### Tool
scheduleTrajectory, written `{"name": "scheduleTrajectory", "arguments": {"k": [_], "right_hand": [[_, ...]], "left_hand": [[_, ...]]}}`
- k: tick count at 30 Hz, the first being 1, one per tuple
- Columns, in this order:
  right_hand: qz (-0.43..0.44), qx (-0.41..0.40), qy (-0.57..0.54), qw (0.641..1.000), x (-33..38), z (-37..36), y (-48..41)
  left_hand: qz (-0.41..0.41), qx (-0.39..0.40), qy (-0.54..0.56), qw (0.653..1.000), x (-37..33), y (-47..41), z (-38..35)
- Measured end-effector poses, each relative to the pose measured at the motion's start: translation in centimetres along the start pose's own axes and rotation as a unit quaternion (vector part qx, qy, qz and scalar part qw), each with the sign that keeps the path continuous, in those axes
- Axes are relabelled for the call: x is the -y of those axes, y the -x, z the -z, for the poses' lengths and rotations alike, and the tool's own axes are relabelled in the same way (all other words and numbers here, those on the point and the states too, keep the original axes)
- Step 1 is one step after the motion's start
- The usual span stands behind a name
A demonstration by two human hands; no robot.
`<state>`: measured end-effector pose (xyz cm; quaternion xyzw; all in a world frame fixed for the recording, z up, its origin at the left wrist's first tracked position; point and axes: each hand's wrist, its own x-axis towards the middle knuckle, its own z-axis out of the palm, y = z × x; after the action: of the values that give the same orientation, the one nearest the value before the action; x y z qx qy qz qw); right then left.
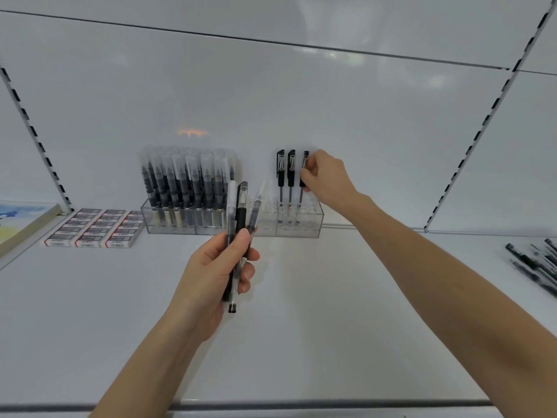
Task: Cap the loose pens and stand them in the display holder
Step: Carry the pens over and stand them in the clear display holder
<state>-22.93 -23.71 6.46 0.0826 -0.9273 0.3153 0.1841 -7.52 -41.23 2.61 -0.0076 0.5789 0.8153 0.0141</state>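
Observation:
A clear acrylic display holder stands at the back of the white shelf. Its left part is packed with capped pens. Two black-capped pens stand upright in its right part. My right hand pinches a third black pen, upright with its lower end in a hole beside them. My left hand is held above the shelf in front of the holder and grips three capped pens, fanned upward.
Rows of boxed erasers lie left of the holder, with a book at the far left. A pile of loose black pens lies at the shelf's right edge. Slotted uprights flank the back panel.

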Motion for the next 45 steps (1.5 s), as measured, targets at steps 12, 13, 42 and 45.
{"name": "scheduleTrajectory", "arguments": {"k": [12, 13, 42, 45], "right_hand": [[0.004, -0.016, -0.241, 0.97, 3.2, 2.2, 7.6], [-0.008, 0.035, -0.267, 0.963, 3.9, 2.4, 8.4], [-0.035, -0.18, -0.387, 0.903, 0.9, 7.1, 2.9], [-0.02, -0.175, -0.293, 0.94, 0.2, 6.3, 2.2]], "left_hand": [[-0.026, 0.026, -0.017, 0.999, 0.3, -0.1, -0.4], [-0.027, 0.033, -0.02, 0.999, 0.4, -0.1, -0.7], [0.033, -0.015, -0.023, 0.999, 0.7, -0.7, -0.5], [0.025, -0.02, -0.029, 0.999, 0.7, -0.8, -0.4]]}}
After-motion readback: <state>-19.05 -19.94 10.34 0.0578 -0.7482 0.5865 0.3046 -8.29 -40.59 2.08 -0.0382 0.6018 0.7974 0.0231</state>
